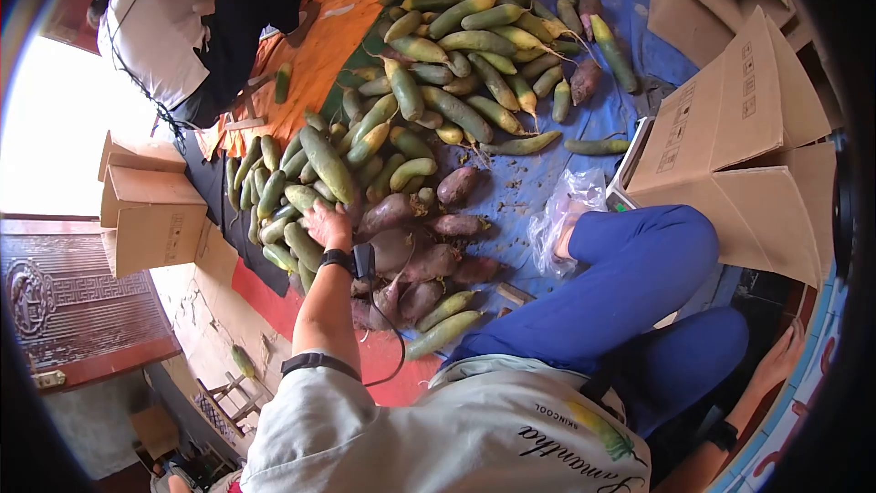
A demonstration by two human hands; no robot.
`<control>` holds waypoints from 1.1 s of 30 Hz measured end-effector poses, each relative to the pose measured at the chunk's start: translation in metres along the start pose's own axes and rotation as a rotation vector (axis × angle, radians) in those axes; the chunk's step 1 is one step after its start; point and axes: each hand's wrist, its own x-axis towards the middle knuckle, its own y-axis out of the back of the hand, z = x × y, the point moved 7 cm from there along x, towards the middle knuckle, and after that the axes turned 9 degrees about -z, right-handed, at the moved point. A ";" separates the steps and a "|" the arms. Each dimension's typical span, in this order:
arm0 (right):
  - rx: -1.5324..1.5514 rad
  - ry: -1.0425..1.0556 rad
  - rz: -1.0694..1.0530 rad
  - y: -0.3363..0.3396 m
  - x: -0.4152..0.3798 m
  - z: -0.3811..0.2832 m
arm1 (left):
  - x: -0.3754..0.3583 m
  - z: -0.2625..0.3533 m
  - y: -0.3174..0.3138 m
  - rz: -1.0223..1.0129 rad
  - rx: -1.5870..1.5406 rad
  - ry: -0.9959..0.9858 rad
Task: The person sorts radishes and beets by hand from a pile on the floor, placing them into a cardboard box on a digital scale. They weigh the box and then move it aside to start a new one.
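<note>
My left hand (327, 225) reaches into a heap of green radishes (467, 119), its fingers closed round the lower end of a long green radish (326, 165). Other green radishes press close around it, and part of my fingers is hidden from view. Just right of my left wrist lie several purple-skinned radishes (429, 263). Two green radishes (444, 333) rest below them near my lap. Far to the right, my right hand (777, 361) hangs beside my knee with fingers stretched out, near a blue-and-white patterned edge (803, 393); nothing shows in it.
Open cardboard boxes (721, 119) stand at the right, another box (160, 210) at the left. A person (173, 37) sits low at upper left on an orange sheet (333, 0). Blue sheeting (520, 187) lies under the heap. A clear plastic bag (558, 219) covers my foot. A small stool (233, 402) stands lower left.
</note>
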 end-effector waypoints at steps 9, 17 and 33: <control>-0.064 -0.016 -0.109 -0.016 -0.023 0.007 | 0.023 0.045 -0.006 -0.095 -0.021 -0.012; -0.077 -0.084 -0.207 -0.024 -0.037 0.002 | 0.090 0.017 -0.040 -0.242 -0.018 0.097; -0.083 -0.075 -0.246 -0.052 -0.045 0.008 | 0.093 0.012 -0.038 -0.184 -0.002 0.007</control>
